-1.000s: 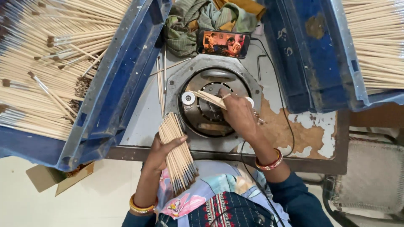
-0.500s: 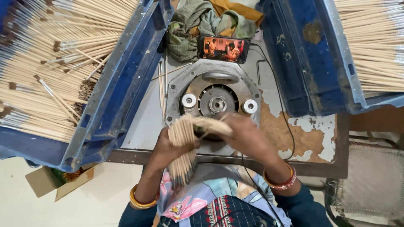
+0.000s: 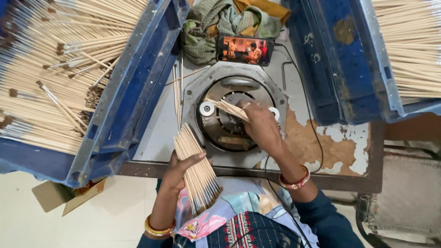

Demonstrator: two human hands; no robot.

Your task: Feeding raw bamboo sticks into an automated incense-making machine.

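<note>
Far left: blue crate (image 3: 138, 105), tilted, packed with pale thin sticks (image 3: 50, 92), some with dark tips. Below it on the floor: small cardboard box (image 3: 59, 195). Left hand (image 3: 181, 167) closed around a fanned bundle of sticks (image 3: 195, 170), held at the near edge of the bench (image 3: 156, 138), dark ends pointing toward the body. Loose sticks (image 3: 177, 94) on the bench just left of the round metal machine (image 3: 234, 115). Right hand (image 3: 259, 126) over the machine's centre, fingers pinched on a few sticks (image 3: 227, 109) that slant across the opening, beside a small white roller (image 3: 206, 109). Behind the machine: phone (image 3: 245, 49) with lit screen, propped against crumpled cloth (image 3: 216, 23). Far right: second blue crate (image 3: 340, 69) holding more sticks.
</note>
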